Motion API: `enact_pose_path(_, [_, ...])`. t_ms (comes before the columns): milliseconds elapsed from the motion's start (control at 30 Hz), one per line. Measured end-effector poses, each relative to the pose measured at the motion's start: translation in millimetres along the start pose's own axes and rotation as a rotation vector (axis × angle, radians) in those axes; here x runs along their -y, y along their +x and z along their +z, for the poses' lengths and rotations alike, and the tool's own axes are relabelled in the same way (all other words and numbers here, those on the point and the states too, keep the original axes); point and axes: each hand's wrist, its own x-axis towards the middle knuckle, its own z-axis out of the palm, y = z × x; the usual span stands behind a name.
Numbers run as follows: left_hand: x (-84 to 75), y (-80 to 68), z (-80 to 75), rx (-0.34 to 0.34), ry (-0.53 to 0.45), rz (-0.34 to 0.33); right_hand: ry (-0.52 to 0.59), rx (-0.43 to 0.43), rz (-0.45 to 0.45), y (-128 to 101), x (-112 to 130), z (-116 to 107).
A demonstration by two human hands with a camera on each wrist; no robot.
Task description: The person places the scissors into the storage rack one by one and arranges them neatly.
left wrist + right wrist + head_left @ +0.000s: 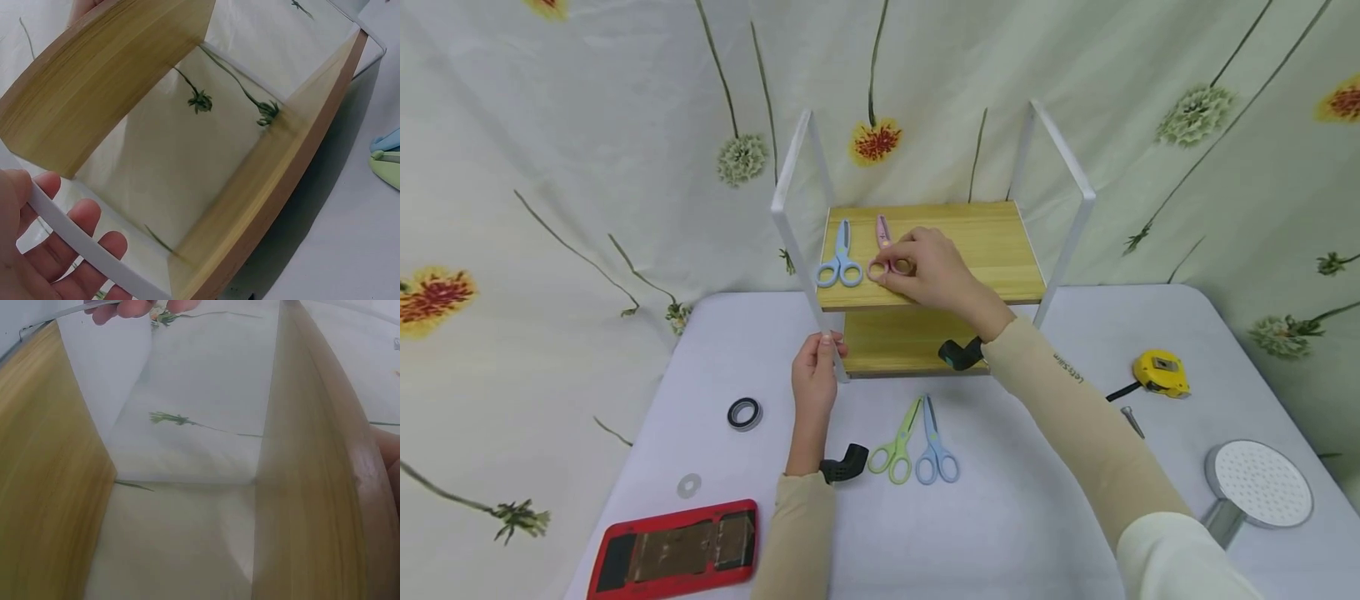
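A two-tier wooden shelf [992, 242] with a white metal frame stands at the back of the table. On its top board lie light blue scissors [841, 258] and, beside them, pink scissors [883, 250]. My right hand [917, 271] rests on the top board and pinches the pink scissors' handles. My left hand [816, 375] grips the frame's front left leg [808, 292]; in the left wrist view its fingers [81, 240] curl round the white bar [94, 250]. Green scissors [895, 446] and blue scissors [934, 446] lie on the table in front of the shelf.
On the white table: a black ring [744, 413], a clear washer [688, 485], a red tray [673, 554] at the front left, a yellow tape measure [1159, 372], a nail [1132, 421] and a shower head [1258, 485] at the right. Flowered cloth hangs behind.
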Motion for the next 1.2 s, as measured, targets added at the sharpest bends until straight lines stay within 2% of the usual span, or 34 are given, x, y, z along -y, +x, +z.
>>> enact_pose_path(367, [-4.6,-0.9,-0.4,0.007,-0.001,-0.016,-0.028,-0.001,0.017,-2,2,0])
enact_pose_path(433, [0.0,0.5,0.0,0.005,-0.008,-0.013,-0.034,-0.002,0.017,-2,3,-1])
enact_pose_path(767, [-2.1,-0.9,0.2,0.000,-0.020,0.015,-0.030,-0.013,0.011,-4,3,-2])
enact_pose_path(967, [-2.1,-1.2,0.6,0.002,-0.029,0.004,0.116,-0.151,-0.029,-19,1,-2])
enact_pose_path(1200, [0.0,-0.1,-0.6,0.001,-0.008,0.000,0.241,-0.343,-0.089,-60,1,-7])
